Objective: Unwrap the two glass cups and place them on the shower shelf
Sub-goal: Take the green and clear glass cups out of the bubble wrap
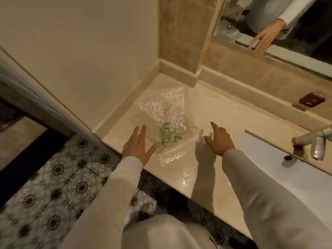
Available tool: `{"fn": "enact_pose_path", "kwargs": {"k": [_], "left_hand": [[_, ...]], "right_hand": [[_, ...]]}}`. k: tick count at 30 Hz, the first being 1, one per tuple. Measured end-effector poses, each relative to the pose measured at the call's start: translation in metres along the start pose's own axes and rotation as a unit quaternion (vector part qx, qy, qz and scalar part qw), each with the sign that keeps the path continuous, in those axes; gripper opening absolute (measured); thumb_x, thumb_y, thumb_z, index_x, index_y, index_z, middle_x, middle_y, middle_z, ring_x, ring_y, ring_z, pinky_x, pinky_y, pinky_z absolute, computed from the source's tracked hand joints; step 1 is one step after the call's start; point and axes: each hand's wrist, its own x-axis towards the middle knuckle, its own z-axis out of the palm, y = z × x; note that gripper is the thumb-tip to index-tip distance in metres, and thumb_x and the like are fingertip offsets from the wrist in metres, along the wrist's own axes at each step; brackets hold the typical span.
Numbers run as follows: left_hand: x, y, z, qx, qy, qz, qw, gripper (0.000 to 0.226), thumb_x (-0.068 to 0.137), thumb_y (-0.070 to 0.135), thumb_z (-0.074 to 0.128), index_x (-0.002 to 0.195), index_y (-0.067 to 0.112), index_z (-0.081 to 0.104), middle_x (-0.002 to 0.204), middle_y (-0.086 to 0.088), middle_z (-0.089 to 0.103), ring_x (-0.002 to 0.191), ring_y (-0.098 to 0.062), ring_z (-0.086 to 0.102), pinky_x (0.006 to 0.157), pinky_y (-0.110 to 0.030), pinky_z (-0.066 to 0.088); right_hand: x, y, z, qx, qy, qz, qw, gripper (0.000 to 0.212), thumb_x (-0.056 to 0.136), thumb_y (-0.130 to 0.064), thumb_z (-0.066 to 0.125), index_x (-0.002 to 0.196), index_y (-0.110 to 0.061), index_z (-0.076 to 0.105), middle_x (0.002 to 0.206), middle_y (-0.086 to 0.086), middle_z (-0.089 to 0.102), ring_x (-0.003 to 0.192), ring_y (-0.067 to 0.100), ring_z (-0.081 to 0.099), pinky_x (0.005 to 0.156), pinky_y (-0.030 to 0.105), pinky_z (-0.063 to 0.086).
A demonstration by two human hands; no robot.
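Observation:
A green-tinted glass cup [168,134] lies on its side on a sheet of clear bubble wrap [165,112] spread over the cream vanity counter [224,123]. My left hand [137,146] hovers just left of the cup with fingers spread, holding nothing. On the cup's right side my right hand [218,139] is also spread and empty, its fingers near the wrap's right edge. More clear wrap [186,181] lies at the counter's front edge. I cannot make out a second cup.
A white sink basin [269,159] and a chrome tap [316,142] are to the right. A dark red box [311,101] sits by the back ledge. The mirror [287,24] reflects a hand. White wall panel to the left; patterned floor tiles [53,186] below.

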Motion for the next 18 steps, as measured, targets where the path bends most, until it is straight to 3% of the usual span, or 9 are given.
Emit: {"fn": "enact_pose_path", "kwargs": {"k": [4,8,11,13,16,18], "left_hand": [[-0.005,0.019,0.029,-0.121,0.004,-0.086,0.989,0.084,0.094,0.043,0.055,0.155,0.026,0.000,0.157,-0.009,0.025,0.138,-0.029,0.035,0.107,-0.042,0.037],[-0.004,0.039,0.051,-0.290,0.002,-0.276,0.916,0.094,0.079,0.025,0.078,0.153,0.016,0.020,0.128,-0.009,0.060,0.119,-0.027,0.056,0.095,-0.025,0.040],[-0.006,0.055,0.065,-0.321,-0.004,-0.339,0.884,0.077,0.075,0.023,0.080,0.140,0.013,0.040,0.109,-0.003,0.062,0.105,-0.022,0.058,0.089,-0.024,0.041],[-0.008,0.062,0.072,-0.329,0.008,-0.354,0.876,0.064,0.074,0.021,0.080,0.130,0.013,0.050,0.099,0.002,0.059,0.094,-0.017,0.055,0.084,-0.021,0.041],[-0.009,0.063,0.074,-0.346,0.020,-0.381,0.857,0.042,0.076,0.010,0.075,0.114,0.011,0.059,0.100,-0.004,0.067,0.098,-0.024,0.063,0.089,-0.030,0.051],[-0.008,0.061,0.076,-0.340,0.022,-0.393,0.854,0.031,0.076,0.004,0.070,0.106,0.009,0.063,0.102,-0.011,0.071,0.100,-0.029,0.065,0.092,-0.036,0.052]], "right_hand": [[0.029,0.011,-0.001,0.004,-0.060,-0.026,0.998,0.061,0.102,-0.028,0.056,0.157,-0.010,0.033,0.146,0.026,0.050,0.132,0.041,0.051,0.106,0.042,0.039],[0.046,0.013,0.005,0.007,-0.084,-0.061,0.995,0.043,0.105,-0.026,0.050,0.144,-0.009,0.051,0.128,0.023,0.067,0.122,0.040,0.059,0.101,0.043,0.046],[0.058,0.015,0.004,0.020,-0.092,-0.069,0.993,0.038,0.103,-0.026,0.053,0.137,-0.010,0.059,0.124,0.018,0.071,0.119,0.038,0.061,0.102,0.042,0.047],[0.063,0.016,0.002,0.032,-0.099,-0.062,0.993,0.035,0.098,-0.022,0.060,0.130,-0.010,0.065,0.120,0.014,0.072,0.117,0.035,0.063,0.097,0.033,0.048],[0.071,0.020,-0.002,0.059,-0.112,-0.043,0.991,0.030,0.086,-0.012,0.068,0.116,-0.012,0.073,0.099,0.006,0.070,0.102,0.028,0.067,0.081,0.021,0.044],[0.075,0.022,-0.002,0.076,-0.108,-0.035,0.991,0.024,0.083,-0.011,0.073,0.107,-0.013,0.075,0.090,0.001,0.067,0.079,0.017,0.065,0.061,0.007,0.042]]}}
